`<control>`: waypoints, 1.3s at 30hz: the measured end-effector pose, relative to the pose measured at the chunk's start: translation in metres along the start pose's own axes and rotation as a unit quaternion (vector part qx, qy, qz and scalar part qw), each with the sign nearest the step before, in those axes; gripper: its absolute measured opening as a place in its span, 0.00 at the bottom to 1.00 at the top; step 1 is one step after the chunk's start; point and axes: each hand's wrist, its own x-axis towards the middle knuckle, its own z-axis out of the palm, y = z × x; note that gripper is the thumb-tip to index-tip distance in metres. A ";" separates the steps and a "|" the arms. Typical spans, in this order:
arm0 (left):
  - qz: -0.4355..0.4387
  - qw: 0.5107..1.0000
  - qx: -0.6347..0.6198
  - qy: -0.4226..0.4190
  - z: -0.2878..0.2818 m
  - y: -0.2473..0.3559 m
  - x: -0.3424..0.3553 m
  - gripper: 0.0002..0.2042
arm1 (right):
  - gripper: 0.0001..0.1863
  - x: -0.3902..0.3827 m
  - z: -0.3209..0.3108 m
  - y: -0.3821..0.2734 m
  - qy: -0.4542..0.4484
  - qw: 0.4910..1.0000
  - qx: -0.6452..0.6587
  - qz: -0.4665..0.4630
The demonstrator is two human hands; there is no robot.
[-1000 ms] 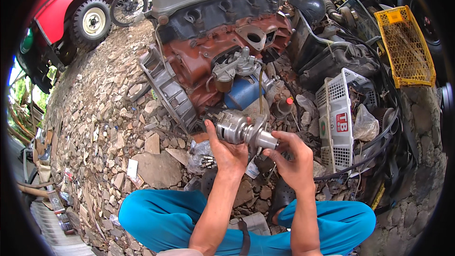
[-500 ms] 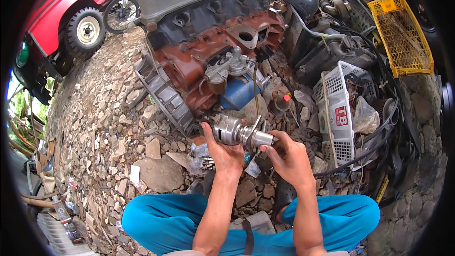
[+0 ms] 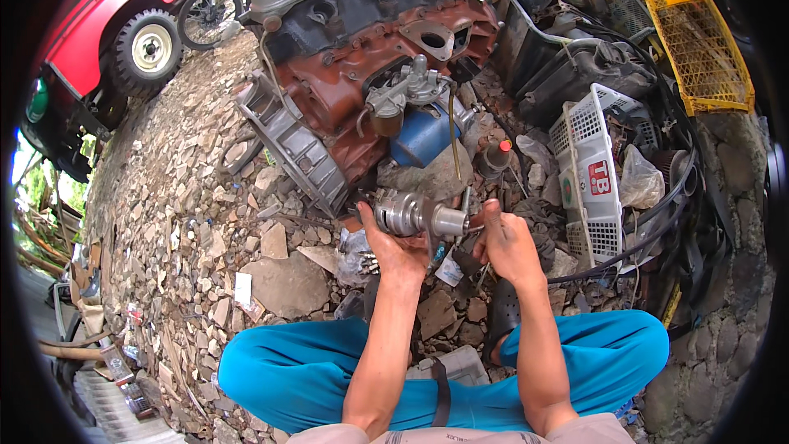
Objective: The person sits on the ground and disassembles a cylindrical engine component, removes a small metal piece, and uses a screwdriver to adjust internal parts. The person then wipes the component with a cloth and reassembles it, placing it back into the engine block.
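Note:
My left hand (image 3: 393, 253) holds a silvery cylindrical metal engine part (image 3: 407, 214) from below, its thumb up along the left end. The part lies roughly level, with its narrower round end (image 3: 449, 221) pointing right. Just off that end is my right hand (image 3: 509, 245), fingers curled and thumb raised; whatever it grips, if anything, is hidden. Beyond both hands stands a red-brown engine block (image 3: 320, 107) with a blue canister filter (image 3: 423, 148) and a metal pump with a bowl (image 3: 411, 99) on its side.
A red-capped bottle (image 3: 496, 158) stands right of the filter. Farther right are a white plastic crate (image 3: 596, 189) on its side and a yellow crate (image 3: 699, 45). Broken stones (image 3: 197, 197) cover the ground at left, towards a red vehicle (image 3: 90, 16).
My right hand has come off the narrow end of the part, moving slightly right with its thumb now raised. The left hand keeps hold of the part. The view has shifted slightly.

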 end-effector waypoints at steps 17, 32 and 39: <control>0.029 0.984 0.173 0.037 -0.054 -0.013 0.024 0.35 | 0.44 0.017 0.042 0.033 -0.060 0.991 0.005 -0.117; -0.102 0.851 0.510 0.072 -0.099 -0.056 0.019 0.39 | 0.69 0.026 0.072 0.126 -0.136 0.981 0.100 0.099; -0.128 0.850 0.510 0.017 -0.117 -0.038 0.041 0.28 | 0.50 0.016 0.070 0.168 -0.041 0.876 0.366 0.311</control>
